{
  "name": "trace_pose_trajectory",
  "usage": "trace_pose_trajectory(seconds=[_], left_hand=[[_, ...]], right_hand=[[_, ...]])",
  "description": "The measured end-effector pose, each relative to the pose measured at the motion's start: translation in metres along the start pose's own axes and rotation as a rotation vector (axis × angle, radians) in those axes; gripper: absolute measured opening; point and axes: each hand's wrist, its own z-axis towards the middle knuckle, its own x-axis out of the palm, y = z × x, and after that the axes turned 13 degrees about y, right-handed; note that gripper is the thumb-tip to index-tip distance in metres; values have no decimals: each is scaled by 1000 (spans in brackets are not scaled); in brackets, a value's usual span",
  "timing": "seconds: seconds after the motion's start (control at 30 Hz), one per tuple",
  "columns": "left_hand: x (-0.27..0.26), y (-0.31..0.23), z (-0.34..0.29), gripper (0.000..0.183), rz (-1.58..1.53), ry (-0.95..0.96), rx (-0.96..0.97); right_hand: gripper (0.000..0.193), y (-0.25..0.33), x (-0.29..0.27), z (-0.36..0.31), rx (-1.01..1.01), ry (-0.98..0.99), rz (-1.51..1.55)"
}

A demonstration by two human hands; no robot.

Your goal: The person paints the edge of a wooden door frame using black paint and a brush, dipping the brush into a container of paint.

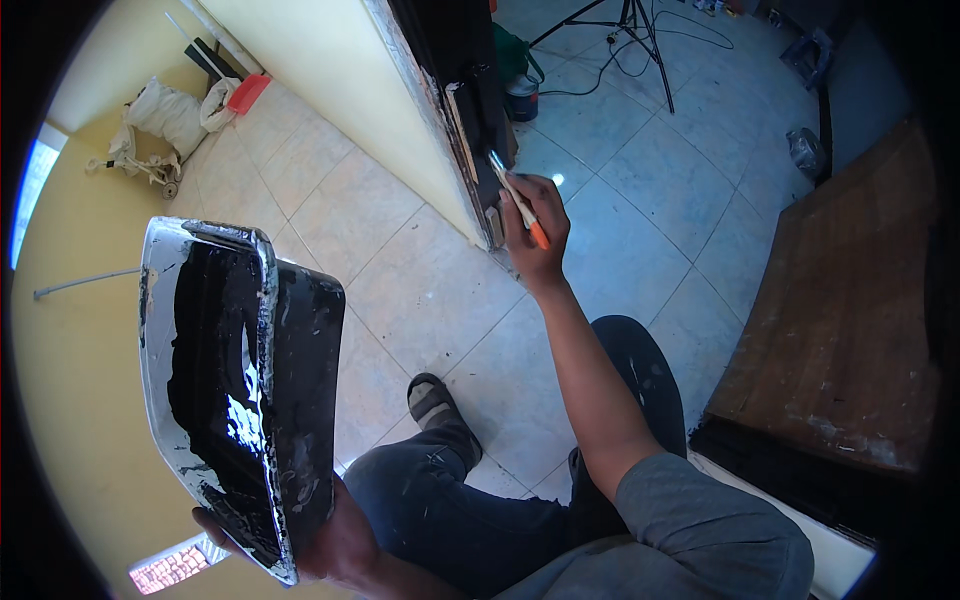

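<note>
My left hand (340,545) is closed around the lower end of a rectangular plastic paint bucket (306,400), tilted so its mouth shows. Glossy black paint (212,350) coats the inside, and smears cover the rim. In my right hand (540,225) is a slim paintbrush (522,208) with a pale handle and an orange end, gripped between thumb and fingers. Its tip is up against the dark door frame (478,90), by the frame's lower part; whether the bristles touch is hard to make out. Bare, chipped patches run along the frame's edge.
A brown wooden panel (840,310) with a black lower edge stands at the right. Beyond the frame are a tripod (640,45), a cable (590,92) and a small bucket (521,100). Far left are white sacks (168,115) and a red dustpan (248,93).
</note>
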Motion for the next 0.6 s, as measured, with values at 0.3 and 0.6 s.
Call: trace_pose_trajectory(seconds=[0.3,0.6], left_hand=[[-6,2,0,80,436,7,-30],[-9,-10,18,80,-917,-98,-208]], right_hand=[[19,-47,15,-54,485,-286,491],[16,-32,14,-30,628,-574,956]])
